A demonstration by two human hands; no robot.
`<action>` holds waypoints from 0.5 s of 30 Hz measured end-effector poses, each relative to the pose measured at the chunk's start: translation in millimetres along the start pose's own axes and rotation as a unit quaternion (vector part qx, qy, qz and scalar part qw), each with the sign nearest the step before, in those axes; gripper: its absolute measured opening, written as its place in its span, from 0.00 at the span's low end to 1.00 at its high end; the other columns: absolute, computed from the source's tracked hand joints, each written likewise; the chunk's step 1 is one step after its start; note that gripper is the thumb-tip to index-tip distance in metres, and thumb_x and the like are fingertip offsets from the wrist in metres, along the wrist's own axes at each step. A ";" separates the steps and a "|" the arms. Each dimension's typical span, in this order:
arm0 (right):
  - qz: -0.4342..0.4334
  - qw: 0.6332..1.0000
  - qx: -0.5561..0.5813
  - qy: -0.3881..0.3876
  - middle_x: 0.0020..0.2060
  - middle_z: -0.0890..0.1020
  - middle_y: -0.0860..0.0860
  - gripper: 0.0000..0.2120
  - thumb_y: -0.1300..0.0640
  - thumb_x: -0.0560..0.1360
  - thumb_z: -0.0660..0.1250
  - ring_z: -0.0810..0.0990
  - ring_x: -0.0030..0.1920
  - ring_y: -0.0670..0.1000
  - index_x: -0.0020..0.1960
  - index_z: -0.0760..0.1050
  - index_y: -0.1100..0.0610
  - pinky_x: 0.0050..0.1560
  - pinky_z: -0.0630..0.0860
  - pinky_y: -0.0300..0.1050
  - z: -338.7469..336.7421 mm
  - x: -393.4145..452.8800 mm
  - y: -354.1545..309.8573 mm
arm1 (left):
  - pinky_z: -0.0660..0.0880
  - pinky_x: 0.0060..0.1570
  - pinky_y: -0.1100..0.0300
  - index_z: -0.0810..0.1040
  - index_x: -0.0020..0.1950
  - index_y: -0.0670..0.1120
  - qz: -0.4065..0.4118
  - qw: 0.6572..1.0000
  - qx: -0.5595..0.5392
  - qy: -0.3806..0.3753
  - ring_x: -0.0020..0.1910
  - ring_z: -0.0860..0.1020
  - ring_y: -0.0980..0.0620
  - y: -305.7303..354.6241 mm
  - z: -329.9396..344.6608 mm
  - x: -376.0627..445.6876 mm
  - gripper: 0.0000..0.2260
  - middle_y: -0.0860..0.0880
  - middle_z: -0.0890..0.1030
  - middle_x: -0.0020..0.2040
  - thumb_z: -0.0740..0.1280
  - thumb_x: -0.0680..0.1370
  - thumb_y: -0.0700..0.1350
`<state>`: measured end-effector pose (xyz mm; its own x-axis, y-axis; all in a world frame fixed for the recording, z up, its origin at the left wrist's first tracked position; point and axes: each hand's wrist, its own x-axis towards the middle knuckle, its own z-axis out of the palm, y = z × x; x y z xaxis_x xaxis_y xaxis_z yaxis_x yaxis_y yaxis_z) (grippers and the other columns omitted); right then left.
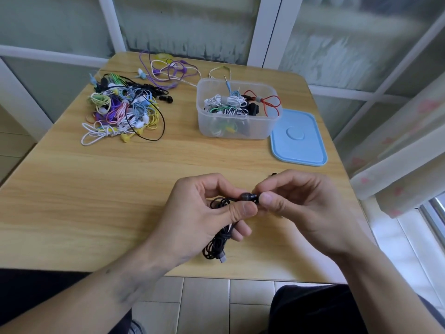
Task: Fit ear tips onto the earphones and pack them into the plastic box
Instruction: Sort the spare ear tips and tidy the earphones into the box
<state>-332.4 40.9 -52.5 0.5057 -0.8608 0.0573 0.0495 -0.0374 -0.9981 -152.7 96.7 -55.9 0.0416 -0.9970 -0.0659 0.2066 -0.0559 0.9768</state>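
My left hand (207,208) grips a coiled black earphone cable (218,244) whose plug hangs near the table's front edge. Its black earbud (248,196) sticks out between both thumbs. My right hand (296,203) pinches the earbud's right end, where a black ear tip (255,199) is mostly hidden by the fingers. The clear plastic box (237,133) stands at the back right of the table with several wound earphones inside. A tangled pile of coloured earphones (125,109) lies at the back left.
The light blue lid (299,138) lies flat right of the box. Purple and yellow earphone cables (168,68) trail behind the pile. The wooden table (96,189) ends close to my lap; a window frame and a curtain (397,153) are at the right.
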 end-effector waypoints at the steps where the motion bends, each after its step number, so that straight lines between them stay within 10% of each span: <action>1: 0.000 1.000 0.001 0.002 0.35 0.85 0.56 0.03 0.62 0.68 0.73 0.82 0.34 0.52 0.41 0.83 0.58 0.37 0.77 0.37 0.2 -0.1 1.0 | 0.79 0.29 0.54 0.77 0.42 0.33 -0.001 1.000 0.000 0.000 0.29 0.81 0.40 -0.1 0.3 -0.5 0.14 0.45 0.83 0.36 0.75 0.64 0.40; 8: -0.018 0.999 -0.027 -0.034 0.40 0.85 0.55 0.13 0.48 0.66 0.79 0.83 0.43 0.55 0.47 0.84 0.53 0.48 0.80 0.48 -2.8 1.2 6.1 | 0.78 0.27 0.57 0.77 0.42 0.36 -0.004 1.000 -0.030 0.007 0.27 0.80 0.44 -0.6 -0.3 -0.6 0.12 0.43 0.82 0.34 0.75 0.64 0.39; 15: -0.039 0.999 0.001 -0.025 0.37 0.84 0.54 0.06 0.59 0.68 0.74 0.81 0.36 0.48 0.45 0.83 0.56 0.39 0.75 0.35 -3.9 2.9 3.3 | 0.78 0.28 0.57 0.79 0.41 0.38 0.019 1.000 -0.025 0.006 0.28 0.81 0.43 0.5 0.6 0.0 0.11 0.41 0.83 0.34 0.75 0.64 0.40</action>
<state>-334.1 36.3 -55.8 0.5421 -0.8294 0.1351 0.0913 -0.1017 -0.9906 -153.1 96.7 -55.3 0.0619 -0.9976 -0.0326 0.2528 -0.0159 0.9674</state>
